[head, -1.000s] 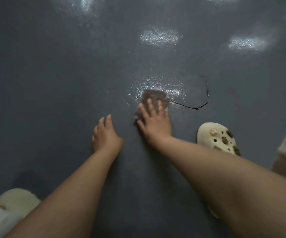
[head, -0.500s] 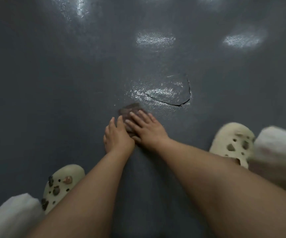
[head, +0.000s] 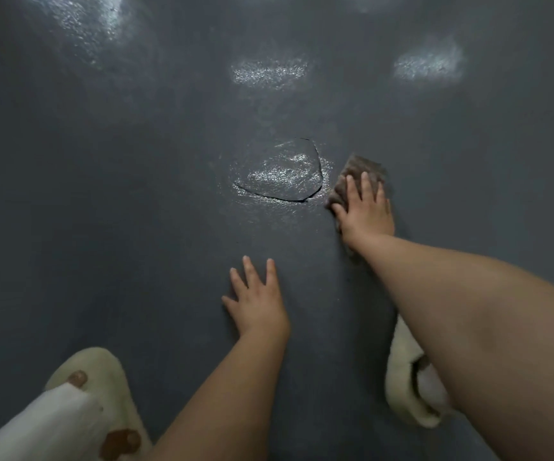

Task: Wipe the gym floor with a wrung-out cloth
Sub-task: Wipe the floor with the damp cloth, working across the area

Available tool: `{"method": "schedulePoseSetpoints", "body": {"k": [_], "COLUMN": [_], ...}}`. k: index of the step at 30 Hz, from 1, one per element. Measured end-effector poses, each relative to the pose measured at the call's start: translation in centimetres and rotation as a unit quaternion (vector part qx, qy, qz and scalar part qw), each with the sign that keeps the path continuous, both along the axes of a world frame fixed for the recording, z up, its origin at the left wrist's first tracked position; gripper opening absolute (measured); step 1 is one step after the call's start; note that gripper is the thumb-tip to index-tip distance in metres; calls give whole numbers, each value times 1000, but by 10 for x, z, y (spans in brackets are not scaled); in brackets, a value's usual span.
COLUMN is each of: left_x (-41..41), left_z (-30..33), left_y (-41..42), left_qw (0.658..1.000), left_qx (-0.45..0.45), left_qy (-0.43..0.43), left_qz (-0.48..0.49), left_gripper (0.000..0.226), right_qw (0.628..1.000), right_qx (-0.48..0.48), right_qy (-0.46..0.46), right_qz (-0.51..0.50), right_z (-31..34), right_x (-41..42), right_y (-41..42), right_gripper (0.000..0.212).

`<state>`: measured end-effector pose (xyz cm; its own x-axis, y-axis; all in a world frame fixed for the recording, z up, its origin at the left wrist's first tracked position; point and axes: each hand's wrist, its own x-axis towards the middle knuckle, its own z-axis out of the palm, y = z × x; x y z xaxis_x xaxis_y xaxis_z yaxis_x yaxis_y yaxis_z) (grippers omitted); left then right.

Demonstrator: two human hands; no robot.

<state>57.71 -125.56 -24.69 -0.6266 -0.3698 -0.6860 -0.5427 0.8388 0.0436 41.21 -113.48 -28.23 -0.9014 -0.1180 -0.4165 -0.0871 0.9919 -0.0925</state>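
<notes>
The dark grey gym floor (head: 136, 211) fills the view and shines wet in patches. A brownish-grey cloth (head: 357, 171) lies flat on it right of centre, with my right hand (head: 365, 214) pressed on top, fingers spread, covering its near half. My left hand (head: 255, 301) rests flat on the bare floor nearer to me, fingers apart, holding nothing. A cracked, raised patch of floor covering (head: 285, 174) glistens just left of the cloth.
My two cream clogs stand on the floor, one at the lower left (head: 103, 377) and one at the lower right (head: 405, 387) partly behind my right forearm. White trouser cloth (head: 36, 424) shows at the bottom left. Ceiling-light reflections (head: 269, 71) lie farther ahead.
My right hand has slid the cloth from beside my left hand out to the right of the cracked patch. My left hand has drawn back and spread flat on the floor.
</notes>
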Motion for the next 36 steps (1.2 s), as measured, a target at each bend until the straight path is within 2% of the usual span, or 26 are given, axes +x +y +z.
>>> {"method": "schedulePoseSetpoints", "body": {"k": [5,10,13,20,24,28,32,36], "left_x": [8,5,2,-4,-5,-6,-3,-2], "left_z": [-12,-18,-17,-18,-11,-8,-8,-9], "left_y": [-5,-7,-6,-4,-5,-5,-5,-5], "left_qw": [999,999,999,999,999,999,999,999], "left_qx": [-7,-12,-4,-19,8,21,25,25], "left_qy": [17,35,27,-2,-26,-33,-21,-7], "left_qz": [30,39,41,32,25,29,28,34], "left_gripper": [96,86,76,89,110,117,116,116], "right_qw": [1000,992,988,957,947,963,991,996], "right_qx": [-13,-67,-50,-33,-27,-50,-50,-29], "right_qy": [25,45,17,-1,2,16,42,80], "right_qz": [-12,93,143,287,320,263,120,-14], "right_z": [-5,-12,-11,-7,-8,-8,-10,-16], "right_x": [46,120,142,104,82,64,43,46], "right_y": [-23,-42,-37,-32,-26,-7,42,83], "right_gripper": [62,57,58,62,62,61,60,60]}}
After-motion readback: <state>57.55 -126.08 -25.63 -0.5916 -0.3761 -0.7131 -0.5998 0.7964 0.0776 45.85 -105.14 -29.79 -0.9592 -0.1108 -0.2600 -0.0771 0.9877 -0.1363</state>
